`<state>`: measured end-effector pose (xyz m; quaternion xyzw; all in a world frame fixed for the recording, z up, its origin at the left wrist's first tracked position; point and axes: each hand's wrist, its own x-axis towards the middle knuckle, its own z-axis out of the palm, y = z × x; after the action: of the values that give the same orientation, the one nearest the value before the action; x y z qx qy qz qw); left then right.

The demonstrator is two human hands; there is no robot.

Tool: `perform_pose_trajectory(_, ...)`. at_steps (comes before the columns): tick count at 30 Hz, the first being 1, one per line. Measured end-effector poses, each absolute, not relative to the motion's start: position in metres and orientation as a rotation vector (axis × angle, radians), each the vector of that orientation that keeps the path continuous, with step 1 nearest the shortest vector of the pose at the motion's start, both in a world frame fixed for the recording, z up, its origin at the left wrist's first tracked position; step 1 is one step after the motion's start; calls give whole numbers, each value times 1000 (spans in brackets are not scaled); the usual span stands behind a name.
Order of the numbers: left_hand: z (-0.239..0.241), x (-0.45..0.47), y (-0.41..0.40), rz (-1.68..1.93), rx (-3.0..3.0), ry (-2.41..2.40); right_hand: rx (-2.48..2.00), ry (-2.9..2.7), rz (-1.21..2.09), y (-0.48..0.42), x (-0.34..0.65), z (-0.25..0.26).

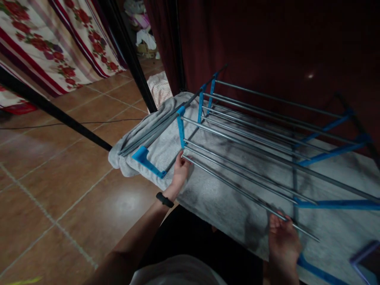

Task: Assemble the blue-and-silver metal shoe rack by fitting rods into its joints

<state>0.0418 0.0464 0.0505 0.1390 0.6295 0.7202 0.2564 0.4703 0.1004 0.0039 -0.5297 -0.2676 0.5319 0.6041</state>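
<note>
A thin metal rod [234, 179] lies across both my hands, in front of a rack frame with metal bars [252, 140] and blue plastic brackets [181, 128]. My left hand [181, 169], with a dark band on its wrist, pinches the rod's left end beside the lower bracket. Near the rod's right end, my right hand [283, 233] has its fingers around it, and the tip sticks out past them. A separate-looking blue arm [148, 163] points toward the left at the frame's near corner. The rack rests on a grey blanket [213, 198].
Several loose grey rods [151, 132] lie on the blanket's left end. Dark metal posts [130, 59] rise at the left, with a tiled floor [83, 158] beyond. A phone-like device [366, 261] lies at the lower right. Dark red fabric [267, 43] hangs behind.
</note>
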Motion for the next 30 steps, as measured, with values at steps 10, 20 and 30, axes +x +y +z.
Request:
perform_pose_trajectory(10,66,47,41,1940,52,1252,-1189,-560,1246,90,437,3)
perform_pose_trajectory(20,64,64,47,1853,-9,1252,-1220,-402,1308,88,436,-3)
perform_pose_trajectory(30,65,104,48,1697,-9,1172,-1171,-425,1347,83,412,9)
